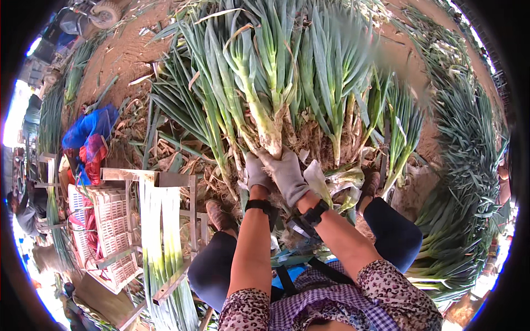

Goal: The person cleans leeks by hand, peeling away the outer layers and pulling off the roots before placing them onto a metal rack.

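Note:
Both hands wear grey gloves and meet at the root ends of large green onions (267, 128) in the middle of the head view. My right hand (288, 175) is closed round the pale base of a thick clump, its leaves pointing away from me. Beside it, my left hand (257, 172) is closed at the lower end of the same stalks, its fingers partly hidden. More green onions (334, 94) stand upright in a dense row just beyond, with brown dry roots and skins at their bases. A pale peeled piece (317, 179) lies right of my right hand.
At left, trimmed green onions (161, 237) lie across a metal frame (193, 207). Beside it are a pale plastic crate (102, 237), and blue and red bags (91, 129). A long heap of green onions (466, 160) curves along the right. My shoes stand among dry husks.

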Demonstrator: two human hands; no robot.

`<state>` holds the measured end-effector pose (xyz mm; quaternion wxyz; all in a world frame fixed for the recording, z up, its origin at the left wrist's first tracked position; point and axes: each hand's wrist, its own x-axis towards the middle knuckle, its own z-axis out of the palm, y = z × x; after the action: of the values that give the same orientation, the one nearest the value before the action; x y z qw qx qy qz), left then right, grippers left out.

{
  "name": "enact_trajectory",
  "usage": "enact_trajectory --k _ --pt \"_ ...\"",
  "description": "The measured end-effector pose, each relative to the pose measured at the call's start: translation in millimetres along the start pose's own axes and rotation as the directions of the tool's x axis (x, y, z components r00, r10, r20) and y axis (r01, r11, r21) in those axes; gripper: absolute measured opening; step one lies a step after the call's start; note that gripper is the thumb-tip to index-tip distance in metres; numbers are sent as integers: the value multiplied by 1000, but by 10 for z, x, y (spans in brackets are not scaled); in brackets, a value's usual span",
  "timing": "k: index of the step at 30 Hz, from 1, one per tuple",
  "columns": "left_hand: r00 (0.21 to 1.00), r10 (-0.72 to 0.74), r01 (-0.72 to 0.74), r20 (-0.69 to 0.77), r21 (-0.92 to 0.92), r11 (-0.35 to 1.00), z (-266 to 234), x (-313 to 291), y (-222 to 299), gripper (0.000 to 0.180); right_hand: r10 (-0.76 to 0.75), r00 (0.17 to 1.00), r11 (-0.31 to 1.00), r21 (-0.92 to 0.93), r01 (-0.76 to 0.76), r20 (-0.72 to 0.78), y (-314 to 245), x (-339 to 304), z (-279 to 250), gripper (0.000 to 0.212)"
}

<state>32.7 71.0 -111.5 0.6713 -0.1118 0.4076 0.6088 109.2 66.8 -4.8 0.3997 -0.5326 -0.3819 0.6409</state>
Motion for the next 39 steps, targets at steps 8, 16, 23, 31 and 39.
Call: enact_trajectory --k 8,16,23,31,39 --pt "861 508 -443 -10 475 760 -945 1040 -129 32 -118 992 993 -3 118 -34 -53 -58 202 30" --pt "770 621 33 -144 982 187 -428 -12 435 39 64 997 981 -182 -72 -52 -595 -361 -116 28" --pt "582 783 -293 219 955 -50 100 -137 559 52 206 969 935 266 -237 137 -139 -224 -392 45" --pt "784 584 -585 209 561 585 847 -245 1102 19 40 998 880 -475 -11 50 -13 380 -313 51" --pt "854 453 -190 257 964 -187 743 135 454 34 13 995 611 -787 -85 -98 548 1167 -653 55"
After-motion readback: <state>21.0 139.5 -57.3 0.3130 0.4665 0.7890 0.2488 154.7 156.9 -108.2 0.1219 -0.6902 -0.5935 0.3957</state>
